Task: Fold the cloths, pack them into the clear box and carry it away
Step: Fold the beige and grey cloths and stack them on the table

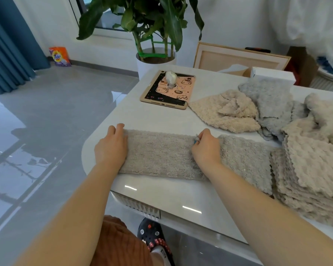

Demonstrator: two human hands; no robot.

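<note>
Brown corduroy shorts (113, 244) and a black clog (152, 237) with studs sit at 6 o'clock, below the edge of the white table (161, 196). Both bare forearms reach up over that edge to the cloth (160, 156), a beige, fluffy strip with a scalloped far edge. It lies flat across the table's near left part, at the centre of the view.

The left hand (112, 146) lies on the cloth's left end, fingers nearly straight and reaching its far edge. The right hand (206, 148) is on the cloth's right end, fingers curled in and pinching the fabric where a small blue tag shows.

A grey cloth (244, 156) lies just to the right, at 3 o'clock, touching a stack (311, 169) of folded beige cloths with wavy edges. At 2 o'clock a loose pile (238, 110) of beige and grey cloths lies crumpled.

At 12 o'clock lies a tablet (167, 91) in a pink-and-black cartoon cat case, its writing too small to read, with a small white device on it. Beyond stands a potted plant (152, 25). At 10 o'clock, on the floor by the wall, an orange bag (59, 56) reads "Tide".
</note>
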